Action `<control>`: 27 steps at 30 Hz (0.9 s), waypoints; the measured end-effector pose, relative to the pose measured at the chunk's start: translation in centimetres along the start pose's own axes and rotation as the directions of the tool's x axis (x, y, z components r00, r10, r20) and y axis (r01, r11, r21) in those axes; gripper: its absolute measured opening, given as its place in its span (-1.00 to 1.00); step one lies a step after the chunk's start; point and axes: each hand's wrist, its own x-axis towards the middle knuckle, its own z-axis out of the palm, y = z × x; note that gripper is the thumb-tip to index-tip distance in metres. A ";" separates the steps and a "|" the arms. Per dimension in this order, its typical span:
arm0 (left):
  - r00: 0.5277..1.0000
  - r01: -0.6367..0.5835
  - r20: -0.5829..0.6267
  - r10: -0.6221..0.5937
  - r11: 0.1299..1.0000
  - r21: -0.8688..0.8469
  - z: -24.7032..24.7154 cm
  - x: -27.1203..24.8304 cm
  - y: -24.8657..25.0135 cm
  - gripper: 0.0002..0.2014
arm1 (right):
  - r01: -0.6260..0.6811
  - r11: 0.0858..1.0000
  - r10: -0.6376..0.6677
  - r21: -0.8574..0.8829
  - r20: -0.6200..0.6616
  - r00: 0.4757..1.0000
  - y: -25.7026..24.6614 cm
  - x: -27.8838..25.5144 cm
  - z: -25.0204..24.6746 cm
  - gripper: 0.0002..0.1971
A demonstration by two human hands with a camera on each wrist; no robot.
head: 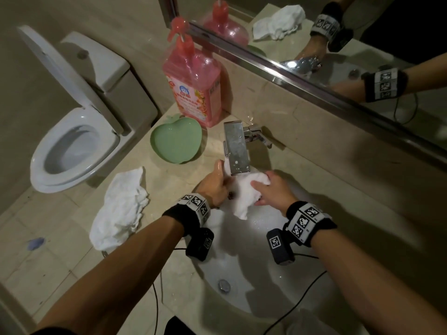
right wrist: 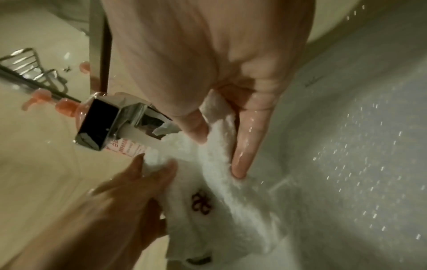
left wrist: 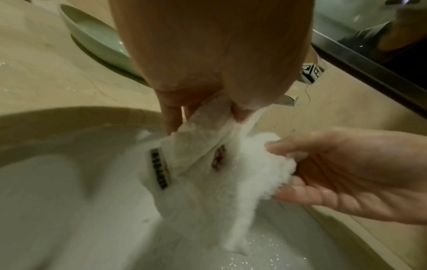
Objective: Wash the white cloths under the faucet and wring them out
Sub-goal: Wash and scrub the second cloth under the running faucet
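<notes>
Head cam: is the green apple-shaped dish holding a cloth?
No, the green dish looks bare inside; the spare white cloth lies apart on the counter.

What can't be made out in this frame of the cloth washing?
- Faucet outlet: in the head view the spout's own top hides it; in the right wrist view the water stream is not clearly visible.
- Label on the cloth: print blurred in the left wrist view.
- Left hand fingers: head view, tucked behind the cloth.
- Bottle text: too small in the head view.
</notes>
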 end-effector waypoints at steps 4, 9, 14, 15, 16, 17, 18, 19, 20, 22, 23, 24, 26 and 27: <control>0.995 -0.090 0.047 0.085 0.987 0.132 0.1 -0.5 0.0 -0.55 | -0.052 0.981 0.017 0.187 0.185 0.983 -0.6 0.1 2.2 -0.50; 0.976 -0.169 0.153 0.153 0.980 0.103 -0.6 -1.3 -0.4 -0.57 | -0.006 0.970 -0.056 0.244 0.249 0.967 -1.0 0.4 3.5 -0.42; 0.988 -0.144 0.079 0.131 0.972 0.185 -0.2 -1.7 0.7 -0.31 | 0.012 0.984 -0.045 0.175 0.189 0.981 -1.4 1.0 2.6 -0.48; 0.990 -0.131 0.074 0.119 0.971 0.201 -0.1 -1.5 1.0 -0.19 | 0.014 0.987 -0.041 0.160 0.171 0.984 -1.4 1.0 2.1 -0.46; 0.994 -0.097 0.061 0.089 0.985 0.144 0.0 -1.2 1.5 -0.08 | 0.016 0.990 -0.038 0.140 0.158 0.987 -1.3 1.0 1.7 -0.46; 0.997 -0.061 0.057 0.059 0.997 0.049 0.0 -0.9 1.8 0.00 | 0.016 0.992 -0.035 0.123 0.150 0.988 -1.2 1.0 1.2 -0.45; 0.997 -0.042 0.072 0.042 0.999 -0.001 0.0 -0.4 2.0 0.05 | 0.010 0.993 -0.028 0.116 0.148 0.989 -1.0 0.9 0.9 -0.43; 0.994 -0.031 0.109 0.028 0.999 0.023 0.1 0.0 2.2 0.05 | -0.005 0.991 -0.015 0.136 0.147 0.989 -0.7 0.8 0.5 -0.40; 0.987 -0.013 0.160 0.002 0.998 0.064 0.2 0.3 2.3 0.00 | -0.022 0.982 -0.005 0.188 0.147 0.989 -0.5 0.8 0.2 -0.38; 0.963 0.059 0.262 -0.071 0.997 0.055 0.6 0.9 2.1 -0.27 | -0.031 0.952 -0.021 0.305 0.166 0.986 -0.3 0.7 -0.3 -0.45; 0.949 0.086 0.300 -0.093 0.996 0.038 0.7 1.1 2.0 -0.38 | -0.026 0.943 -0.037 0.331 0.181 0.983 -0.3 0.5 -0.6 -0.47; 0.949 0.091 0.299 -0.100 0.995 0.043 1.0 1.3 2.0 -0.42 | -0.017 0.944 -0.052 0.330 0.198 0.979 -0.5 0.4 -0.8 -0.49; 0.980 0.012 0.192 -0.046 0.985 0.171 1.4 1.6 1.9 -0.44 | -0.001 0.959 -0.068 0.284 0.232 0.970 -0.8 0.3 -1.6 -0.51; 0.992 -0.018 0.125 -0.006 0.982 0.189 1.4 1.7 1.8 -0.48 | -0.008 0.965 -0.061 0.262 0.253 0.966 -0.9 0.3 -2.0 -0.53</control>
